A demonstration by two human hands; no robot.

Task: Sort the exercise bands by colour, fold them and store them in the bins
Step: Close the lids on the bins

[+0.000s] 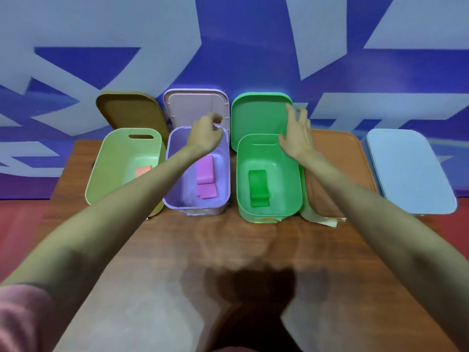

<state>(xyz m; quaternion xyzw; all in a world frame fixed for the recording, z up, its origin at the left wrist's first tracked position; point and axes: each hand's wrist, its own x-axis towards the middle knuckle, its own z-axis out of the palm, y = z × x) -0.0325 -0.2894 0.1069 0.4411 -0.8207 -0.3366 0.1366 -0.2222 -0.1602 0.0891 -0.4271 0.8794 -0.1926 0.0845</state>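
Head view: your left hand (205,134) is pinching the lilac lid (189,107), your right hand (295,134) is reaching relaxed-fingered for the green lid (256,118); either could be slipping.

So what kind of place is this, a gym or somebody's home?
Hard to say for sure; it looks like a staged workspace, perhaps in a gym or activity hall. A wooden table stands against a wall painted with big blue and grey shapes, and coloured storage bins hold folded exercise bands.

– What colours are the bins?
– Light green bin (101,171), purple bin (175,148), green bin (294,189).
– And the bands inside?
– Orange band (143,170), pink band (205,179), green band (258,188). The table (228,250) is brown wood.
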